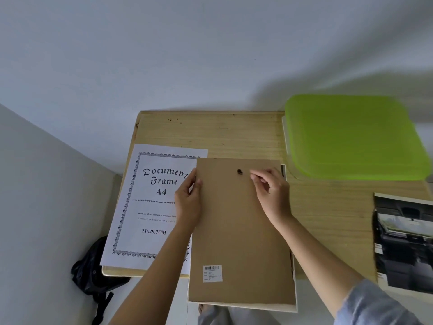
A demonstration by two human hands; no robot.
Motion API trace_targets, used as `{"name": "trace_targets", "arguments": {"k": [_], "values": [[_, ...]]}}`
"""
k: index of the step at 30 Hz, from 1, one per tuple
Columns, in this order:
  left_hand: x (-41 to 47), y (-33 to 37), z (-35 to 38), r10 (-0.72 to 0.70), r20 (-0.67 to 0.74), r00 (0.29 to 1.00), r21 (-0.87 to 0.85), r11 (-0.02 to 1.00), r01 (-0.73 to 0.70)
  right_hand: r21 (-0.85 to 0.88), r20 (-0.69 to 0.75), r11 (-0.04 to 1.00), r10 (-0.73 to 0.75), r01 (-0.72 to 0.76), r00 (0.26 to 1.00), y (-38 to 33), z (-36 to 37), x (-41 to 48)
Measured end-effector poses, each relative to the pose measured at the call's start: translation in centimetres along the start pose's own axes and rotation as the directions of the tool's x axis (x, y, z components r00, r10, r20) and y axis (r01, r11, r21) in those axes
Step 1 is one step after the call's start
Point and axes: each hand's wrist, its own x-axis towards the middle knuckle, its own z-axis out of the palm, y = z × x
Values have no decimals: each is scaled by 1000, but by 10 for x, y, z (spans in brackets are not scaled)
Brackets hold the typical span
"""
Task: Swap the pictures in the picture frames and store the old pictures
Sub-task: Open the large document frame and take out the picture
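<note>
A brown backing board [241, 231] lies over a light picture frame [294, 299] face down at the table's front middle, its near end overhanging the edge. A small dark hanger [239, 171] sits near the board's far end. My left hand [188, 200] grips the board's left edge. My right hand [271, 191] rests on the board's far right part, fingertips pinched just right of the hanger. A white "Document Frame A4" sheet [150, 202] lies to the left, partly under the board. A dark car photo [403, 245] lies at the right edge.
A lime green plastic box lid [351, 137] covers the table's far right corner. The wooden table [210, 132] stands against a white wall. A black bag [93, 270] sits on the floor at the left. My knees show below the frame.
</note>
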Motion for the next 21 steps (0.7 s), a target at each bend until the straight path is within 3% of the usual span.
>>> {"name": "trace_targets", "arguments": {"k": [5,8,21], "values": [[6,-2,-12,-26,-51,998,-67,998,22,20,-193,966,258,-259,947,17,-35,-38],[8,-2,-19,-44,-62,997,-112,993,37,54,-180,933,360,-357,915,19,-39,-57],[19,8,-46,-136,-26,990,-351,929,118,89,-140,912,409,-400,902,10,-17,-43]]}}
